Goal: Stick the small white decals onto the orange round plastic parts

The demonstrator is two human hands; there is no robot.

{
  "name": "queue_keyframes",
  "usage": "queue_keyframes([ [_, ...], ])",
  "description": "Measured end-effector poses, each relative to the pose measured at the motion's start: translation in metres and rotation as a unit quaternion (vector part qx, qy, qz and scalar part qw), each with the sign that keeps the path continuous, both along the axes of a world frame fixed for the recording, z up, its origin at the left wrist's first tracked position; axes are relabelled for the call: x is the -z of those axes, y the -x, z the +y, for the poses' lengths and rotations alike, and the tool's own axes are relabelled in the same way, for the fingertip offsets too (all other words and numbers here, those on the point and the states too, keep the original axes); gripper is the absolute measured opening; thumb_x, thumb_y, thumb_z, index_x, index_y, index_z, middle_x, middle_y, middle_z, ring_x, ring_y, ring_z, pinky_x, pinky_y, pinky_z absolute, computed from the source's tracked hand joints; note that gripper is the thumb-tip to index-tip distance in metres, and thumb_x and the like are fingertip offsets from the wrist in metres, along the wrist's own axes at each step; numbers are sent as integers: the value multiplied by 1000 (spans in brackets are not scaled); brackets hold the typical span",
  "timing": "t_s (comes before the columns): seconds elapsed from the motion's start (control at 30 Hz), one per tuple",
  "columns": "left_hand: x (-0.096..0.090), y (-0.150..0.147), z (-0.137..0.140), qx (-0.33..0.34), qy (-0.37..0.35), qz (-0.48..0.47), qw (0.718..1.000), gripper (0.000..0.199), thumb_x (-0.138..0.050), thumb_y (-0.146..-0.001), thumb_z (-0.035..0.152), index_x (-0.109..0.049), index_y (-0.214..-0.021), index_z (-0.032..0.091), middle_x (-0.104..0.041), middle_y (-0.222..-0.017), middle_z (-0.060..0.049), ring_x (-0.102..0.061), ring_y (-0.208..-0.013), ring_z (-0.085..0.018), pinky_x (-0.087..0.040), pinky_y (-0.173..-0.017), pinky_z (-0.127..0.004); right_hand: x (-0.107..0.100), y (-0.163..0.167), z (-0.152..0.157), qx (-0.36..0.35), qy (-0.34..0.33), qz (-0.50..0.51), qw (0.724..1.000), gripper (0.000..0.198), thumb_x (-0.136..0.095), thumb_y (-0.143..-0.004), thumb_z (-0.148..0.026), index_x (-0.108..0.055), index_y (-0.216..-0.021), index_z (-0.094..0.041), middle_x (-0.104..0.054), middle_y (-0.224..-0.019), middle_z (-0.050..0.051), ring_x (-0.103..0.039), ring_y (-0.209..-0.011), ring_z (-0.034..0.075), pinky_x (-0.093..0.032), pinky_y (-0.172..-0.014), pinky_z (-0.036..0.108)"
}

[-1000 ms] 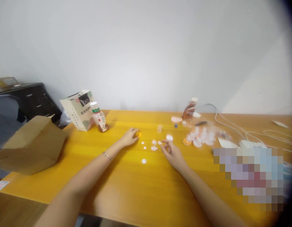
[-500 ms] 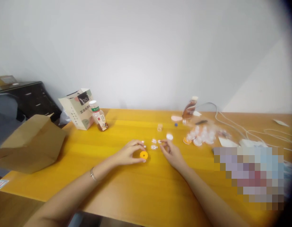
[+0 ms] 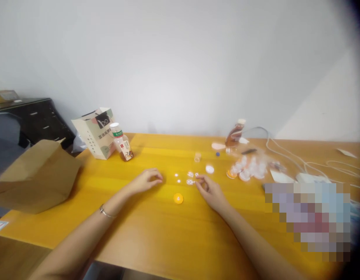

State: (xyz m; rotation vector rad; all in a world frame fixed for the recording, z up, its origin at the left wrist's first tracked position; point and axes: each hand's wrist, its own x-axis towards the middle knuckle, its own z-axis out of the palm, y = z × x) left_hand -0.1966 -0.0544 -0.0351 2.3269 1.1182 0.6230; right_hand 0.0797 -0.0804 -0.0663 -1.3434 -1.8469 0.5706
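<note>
An orange disc (image 3: 175, 199) with a small white centre lies flat on the table, nearest the front. My left hand (image 3: 146, 181) hovers to its left, thumb and fingers loosely apart with nothing between them. My right hand (image 3: 211, 191) is beside several small white patterned pieces. Its fingertips reach the edge of a small patterned piece (image 3: 196, 174), with thumb and forefinger slightly apart. A larger patterned piece (image 3: 190, 182) and another patterned piece (image 3: 190, 174) lie just left of them. Further left are two tiny white pieces, one (image 3: 176, 175) behind the other (image 3: 179, 181).
A white round disc (image 3: 209, 169) and small clear cup (image 3: 197, 157) lie behind. Clustered at right are several clear, white-and-orange containers (image 3: 250, 168), a brown bottle (image 3: 235, 133) and cables (image 3: 269, 142). At left stand a paper bag (image 3: 96, 136), labelled bottle (image 3: 121, 143) and brown bag (image 3: 36, 175).
My left hand has let go of the orange disc and moved left, away from it. The disc now lies flat on the table. The right hand has barely moved.
</note>
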Motion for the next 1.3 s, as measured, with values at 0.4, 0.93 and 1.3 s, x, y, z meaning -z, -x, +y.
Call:
queue_keyframes([
  [0.4,20,22,11,4,55,32,998,20,-55,-73,32,-59,-74,13,-58,-74,-2,-53,-66,-11,-41,-62,-21,-8,26,-25,-151,-69,-53,985,23,-56,-73,-31,-50,-94,-21,-54,-85,5,-52,-81,18,-44,-75,33],
  [0.93,18,12,3,-20,-22,36,999,13,-51,-75,22,-60,-71,14,-59,-69,-1,-52,-61,-10,-39,-59,-19,6,39,-25,-151,-23,-71,986,15,-51,-77,-25,-53,-92,-22,-53,-86,4,-51,-84,19,-42,-76,33],
  [1.3,36,-59,-32,-10,8,-97,995,13,-53,-75,23,-62,-76,14,-60,-70,-2,-54,-65,-11,-43,-62,-20,12,39,-20,-145,-31,-59,987,18,-53,-76,-24,-57,-93,-22,-52,-83,3,-51,-83,18,-43,-75,31],
])
